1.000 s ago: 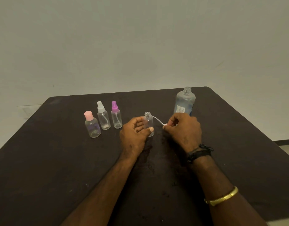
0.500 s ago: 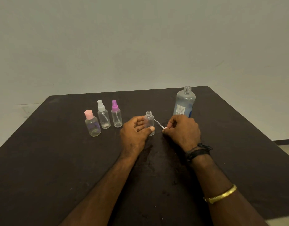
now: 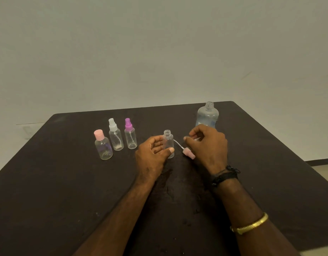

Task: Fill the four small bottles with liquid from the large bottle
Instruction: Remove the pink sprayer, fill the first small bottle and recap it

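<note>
On the dark table (image 3: 48,191) stand three capped small bottles (image 3: 115,139) in a row, then a fourth, the open small bottle (image 3: 169,143), upright, mouth up, clasped by the left hand (image 3: 153,157). The pink spray cap (image 3: 188,153) lies beside it, tube toward the bottle, under the loosely curled, empty right hand (image 3: 207,145). One large bottle (image 3: 207,115) stands uncapped behind.

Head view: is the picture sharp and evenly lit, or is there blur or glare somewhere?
Head view: dim, even light, no glare; overall soft. The right hand fingertips look slightly motion-blurred; the pink spray cap and open small bottle read clearly. Table edges bow, wide-angle distortion.
</note>
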`<state>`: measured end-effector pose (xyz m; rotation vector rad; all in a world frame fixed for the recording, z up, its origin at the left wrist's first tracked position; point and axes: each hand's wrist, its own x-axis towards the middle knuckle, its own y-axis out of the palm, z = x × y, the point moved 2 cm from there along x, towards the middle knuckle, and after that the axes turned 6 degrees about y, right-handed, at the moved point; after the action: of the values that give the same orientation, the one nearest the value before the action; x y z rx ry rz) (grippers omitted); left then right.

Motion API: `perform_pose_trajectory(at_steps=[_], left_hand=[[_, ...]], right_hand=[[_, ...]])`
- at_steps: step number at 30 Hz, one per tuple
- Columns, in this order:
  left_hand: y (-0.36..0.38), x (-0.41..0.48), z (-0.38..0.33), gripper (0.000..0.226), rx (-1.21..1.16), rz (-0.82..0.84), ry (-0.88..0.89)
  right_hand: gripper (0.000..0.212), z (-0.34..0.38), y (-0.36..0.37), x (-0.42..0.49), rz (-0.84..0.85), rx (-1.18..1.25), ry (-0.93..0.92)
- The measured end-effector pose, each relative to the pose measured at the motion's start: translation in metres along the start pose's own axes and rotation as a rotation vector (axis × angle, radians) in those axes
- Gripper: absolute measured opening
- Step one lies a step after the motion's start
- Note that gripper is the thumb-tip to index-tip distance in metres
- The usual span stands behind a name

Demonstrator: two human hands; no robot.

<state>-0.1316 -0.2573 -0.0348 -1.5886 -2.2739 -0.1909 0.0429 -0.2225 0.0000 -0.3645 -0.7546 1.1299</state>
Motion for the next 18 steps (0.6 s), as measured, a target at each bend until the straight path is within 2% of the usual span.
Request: perform_pose_trajectory(at_steps=[3, 7, 11, 14, 18], left_hand=[[-0.001, 0.000, -0.002, 0.045, -0.010, 0.006, 0.010], [-0.001, -0.002, -0.003, 0.046, -0.007, 0.012, 0.023], [-0.001, -0.003, -0.004, 0.046, -0.007, 0.016, 0.038], [-0.001, -0.002, -0.002, 0.046, -0.016, 0.017, 0.038], [0.000, -0.002, -0.001, 0.047, -0.016, 0.022, 0.044]], right_hand=[[0.009, 0.002, -0.011, 0.003, -0.215, 0.181, -0.034], [0.032, -0.007, -0.016, 0.012, -0.343, 0.233, 0.020], [0.064, -0.017, -0.008, 0.020, -0.308, 0.219, 0.121], [0.084, -0.025, 0.002, 0.028, -0.209, 0.235, 0.202], [0.085, -0.030, 0.013, 0.032, -0.111, 0.236, 0.201]])
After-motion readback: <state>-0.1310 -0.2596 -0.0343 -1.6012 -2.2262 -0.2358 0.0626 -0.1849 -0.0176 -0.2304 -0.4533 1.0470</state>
